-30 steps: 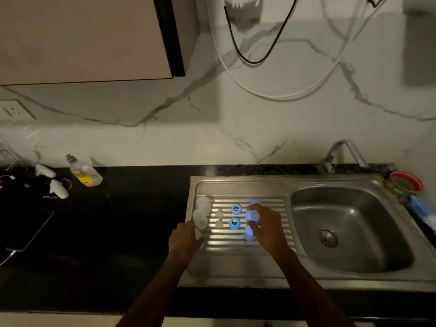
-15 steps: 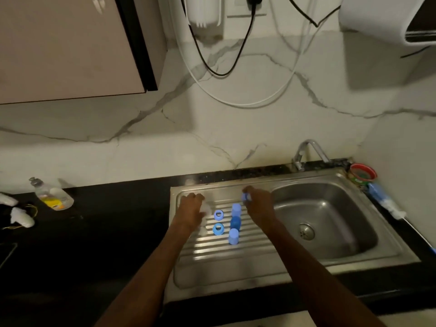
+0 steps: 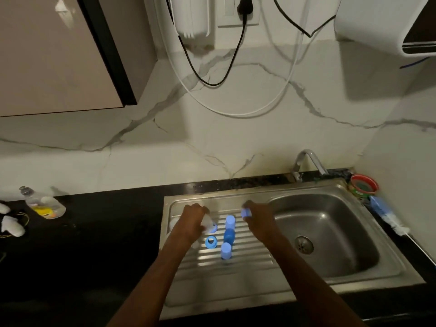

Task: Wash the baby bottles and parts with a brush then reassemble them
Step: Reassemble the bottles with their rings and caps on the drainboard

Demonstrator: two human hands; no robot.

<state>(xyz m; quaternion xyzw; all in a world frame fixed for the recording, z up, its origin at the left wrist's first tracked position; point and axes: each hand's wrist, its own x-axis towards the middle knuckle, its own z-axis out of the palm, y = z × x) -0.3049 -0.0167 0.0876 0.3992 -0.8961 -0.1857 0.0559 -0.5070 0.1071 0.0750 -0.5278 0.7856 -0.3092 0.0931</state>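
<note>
Dark worktop (image 3: 99, 244) carries a steel sink (image 3: 330, 277): basin on the right, ribbed drainboard (image 3: 247, 253) on the left, tap (image 3: 306, 159) at the back edge. A blue-handled bottle brush (image 3: 387, 215) lies on the sink's right rim, well apart from both hands; a dish-soap bottle (image 3: 44, 206) lies on its side far left. Bottle parts sit on the drainboard between the hands: three blue caps (image 3: 229, 234) in a line, a blue ring (image 3: 210, 242) just left of them. Left hand (image 3: 192, 221), grip clenched round a pale clear bottle part (image 3: 208, 224) with a blue collar at its lower end; exact piece too blurred to name. Right hand (image 3: 258, 217), fingers curled, pinching a small blue piece (image 3: 246, 212) at the drainboard's far edge. Judgement: parts are being sorted or mated; whether washing is done cannot be told. To do the step well: keep the clear part steady in the left grip, bring the blue piece square to its opening, thread gently without forcing, and work low over the drainboard so a slip does not roll parts into the basin.
</note>
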